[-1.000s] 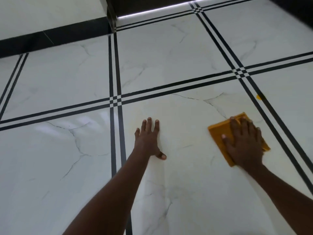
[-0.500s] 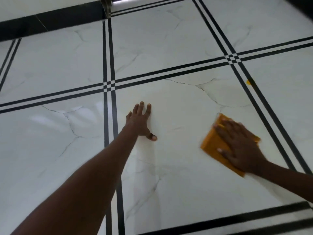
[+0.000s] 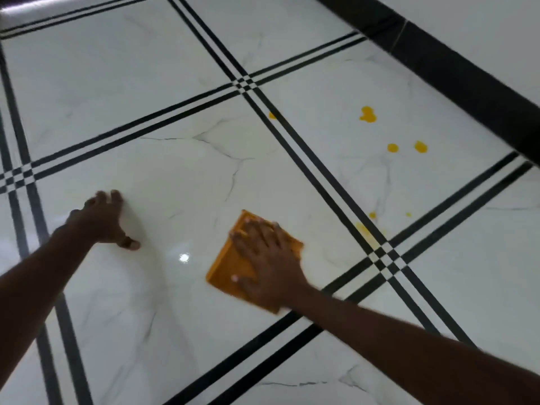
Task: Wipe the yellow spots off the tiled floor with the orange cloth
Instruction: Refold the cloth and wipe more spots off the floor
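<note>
Right hand (image 3: 268,258) lies flat on the orange cloth (image 3: 230,270), palm down, fingers straight and slightly spread, pressing the cloth to the tiled floor (image 3: 181,176). The folded cloth shows mostly on the thumb side of the hand and past the fingertips; one corner pokes out just beyond the fingertips, another under the wrist.

Left hand (image 3: 102,220) is planted on the same white marble-look tile, well apart from the cloth, fingers spread wide, thumb out toward the right hand. It holds nothing. Its outline is blurred.

Yellow spots: a faint yellow smear (image 3: 363,229) sits near the cloth, beyond the little-finger side of the right hand, on the double black tile line (image 3: 321,182). Two small dots (image 3: 372,214) just past it. On the next tile, farther ahead of the fingertips: a larger yellow blot (image 3: 367,114), two round spots (image 3: 392,147) side by side nearer the hand, and a small spot (image 3: 272,115) touching the black line.

A black skirting band (image 3: 455,71) runs along the wall, far beyond the spots.
</note>
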The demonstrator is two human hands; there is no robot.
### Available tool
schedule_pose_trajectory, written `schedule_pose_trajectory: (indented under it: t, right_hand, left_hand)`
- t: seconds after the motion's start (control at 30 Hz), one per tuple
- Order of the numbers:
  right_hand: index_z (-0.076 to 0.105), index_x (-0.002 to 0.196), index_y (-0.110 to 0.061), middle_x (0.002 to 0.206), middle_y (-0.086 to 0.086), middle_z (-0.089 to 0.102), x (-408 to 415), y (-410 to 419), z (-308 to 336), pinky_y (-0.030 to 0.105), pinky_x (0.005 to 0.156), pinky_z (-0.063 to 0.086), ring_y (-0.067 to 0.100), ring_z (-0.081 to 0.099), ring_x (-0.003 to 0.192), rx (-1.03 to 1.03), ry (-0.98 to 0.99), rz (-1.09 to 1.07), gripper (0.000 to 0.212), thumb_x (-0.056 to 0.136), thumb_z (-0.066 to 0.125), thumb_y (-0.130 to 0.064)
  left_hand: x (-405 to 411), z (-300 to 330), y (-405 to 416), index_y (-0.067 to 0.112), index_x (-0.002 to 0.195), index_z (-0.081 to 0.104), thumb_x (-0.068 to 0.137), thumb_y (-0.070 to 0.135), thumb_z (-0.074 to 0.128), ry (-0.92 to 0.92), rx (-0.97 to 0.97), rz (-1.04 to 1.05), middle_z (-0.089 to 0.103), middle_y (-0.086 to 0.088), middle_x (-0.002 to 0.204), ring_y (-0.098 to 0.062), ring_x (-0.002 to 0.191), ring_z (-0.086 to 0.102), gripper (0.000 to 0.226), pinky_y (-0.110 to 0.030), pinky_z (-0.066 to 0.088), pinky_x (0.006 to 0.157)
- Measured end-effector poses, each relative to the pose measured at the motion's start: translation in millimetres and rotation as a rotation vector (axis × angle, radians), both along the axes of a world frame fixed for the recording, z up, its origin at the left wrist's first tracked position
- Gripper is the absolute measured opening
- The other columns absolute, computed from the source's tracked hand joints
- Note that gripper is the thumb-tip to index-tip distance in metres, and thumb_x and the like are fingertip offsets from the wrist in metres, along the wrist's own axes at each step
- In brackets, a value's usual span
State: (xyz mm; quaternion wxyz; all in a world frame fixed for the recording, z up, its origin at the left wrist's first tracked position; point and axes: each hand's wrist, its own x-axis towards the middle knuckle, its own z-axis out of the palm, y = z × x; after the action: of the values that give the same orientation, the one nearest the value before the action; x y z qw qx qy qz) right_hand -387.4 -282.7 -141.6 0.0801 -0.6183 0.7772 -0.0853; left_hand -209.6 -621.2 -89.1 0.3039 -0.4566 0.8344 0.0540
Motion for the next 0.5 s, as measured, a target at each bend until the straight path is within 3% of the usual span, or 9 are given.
schedule_pose_trajectory:
  t: [0.07,0.13,0.27,0.4,0.5]
  right_hand:
    - [0.028,0.162,-0.028,0.169,0.010,0.027,-45,-19,-3,0.054,0.127,0.008,0.033,0.022,0.157,-0.023,0.016,-0.058,0.081,0.094,0.037,-0.071]
    - [0.038,0.157,-0.027,0.164,0.008,0.038,-104,-10,-4,0.051,0.125,0.015,0.034,0.034,0.150,-0.046,0.006,-0.304,0.078,0.093,0.033,-0.072]
    - [0.035,0.158,-0.019,0.161,0.019,0.038,-171,102,-3,0.060,0.121,0.025,0.043,0.035,0.147,-0.010,0.098,-0.810,0.078,0.097,0.032,-0.067]
    - [0.021,0.163,-0.015,0.166,0.024,0.026,-81,159,2,0.065,0.122,0.020,0.046,0.024,0.153,0.061,0.028,-1.109,0.085,0.098,0.024,-0.069]
    - [0.018,0.165,-0.017,0.170,0.020,0.018,-18,110,0,0.062,0.126,0.008,0.043,0.016,0.157,0.017,-0.002,-0.902,0.086,0.097,0.031,-0.068]
  left_hand:
    - [-17,5,10,0.011,0.156,0.004,0.046,0.062,0.091,-0.010,-0.007,-0.058,0.010,-0.020,0.161,-0.039,0.148,0.015,0.149,-0.061,0.034,0.110]
    - [-38,9,29,0.015,0.159,0.000,0.057,0.064,0.086,0.039,-0.007,-0.110,-0.001,-0.018,0.165,-0.035,0.152,0.006,0.142,-0.060,0.028,0.114]
    - [-92,19,92,0.020,0.160,-0.002,0.065,0.069,0.076,0.243,0.039,-0.294,-0.008,-0.014,0.166,-0.029,0.154,-0.002,0.132,-0.053,0.022,0.118]
    - [-116,4,154,0.023,0.157,-0.014,0.061,0.081,0.068,0.227,0.131,-0.383,-0.022,-0.014,0.164,-0.031,0.153,-0.012,0.139,-0.051,0.014,0.121]
    - [-113,-17,178,0.023,0.152,-0.029,0.054,0.085,0.069,0.158,0.149,-0.409,-0.038,-0.015,0.156,-0.034,0.149,-0.026,0.152,-0.054,0.003,0.120]
